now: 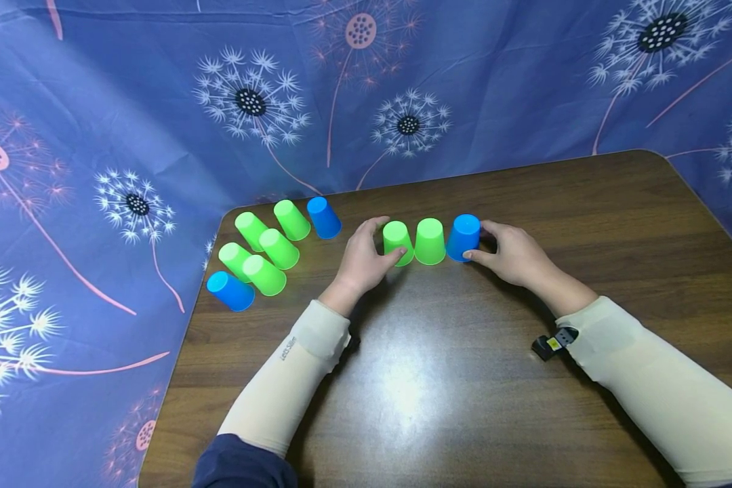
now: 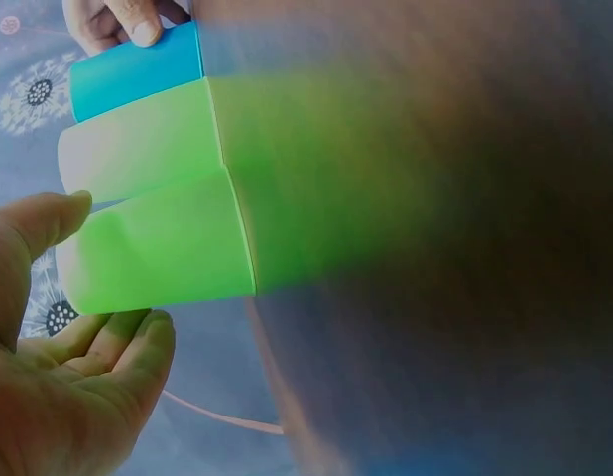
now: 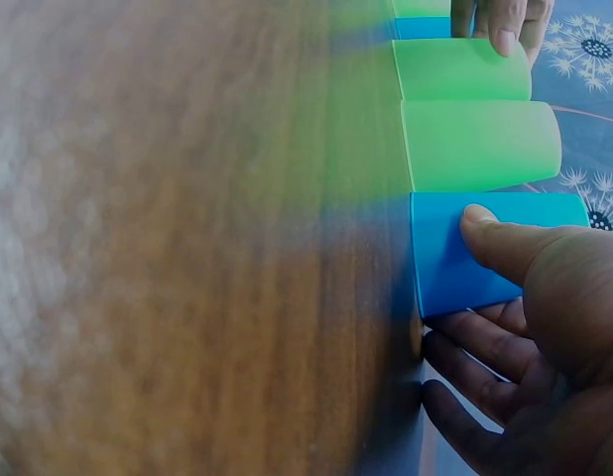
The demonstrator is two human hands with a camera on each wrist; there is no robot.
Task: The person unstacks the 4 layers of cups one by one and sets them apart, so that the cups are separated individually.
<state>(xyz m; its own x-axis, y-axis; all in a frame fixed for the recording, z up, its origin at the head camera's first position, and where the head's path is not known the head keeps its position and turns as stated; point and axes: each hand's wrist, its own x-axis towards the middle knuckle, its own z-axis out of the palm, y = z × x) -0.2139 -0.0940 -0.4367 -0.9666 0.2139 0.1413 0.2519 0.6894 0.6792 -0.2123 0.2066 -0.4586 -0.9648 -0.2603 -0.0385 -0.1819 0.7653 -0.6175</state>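
Three upside-down plastic cups stand side by side on the table. My left hand point(image 1: 364, 256) is around the left green cup point(image 1: 396, 237), thumb across its front and fingers at its far left side. At the other end, my right hand point(image 1: 512, 256) holds the blue cup point(image 1: 463, 237); its thumb point(image 3: 495, 238) lies on the front while the fingers reach behind. Between them stands another green cup point(image 1: 430, 242), touched by neither palm. In the left wrist view, the left fingers point(image 2: 138, 347) lie along the side of the near green cup point(image 2: 168, 248).
To the left, several upside-down green cups point(image 1: 265, 274) stand in a slanted group, with one blue cup point(image 1: 230, 291) at the front and another blue cup point(image 1: 324, 218) at the back. A patterned blue cloth point(image 1: 494, 88) hangs behind the wooden table point(image 1: 463, 407).
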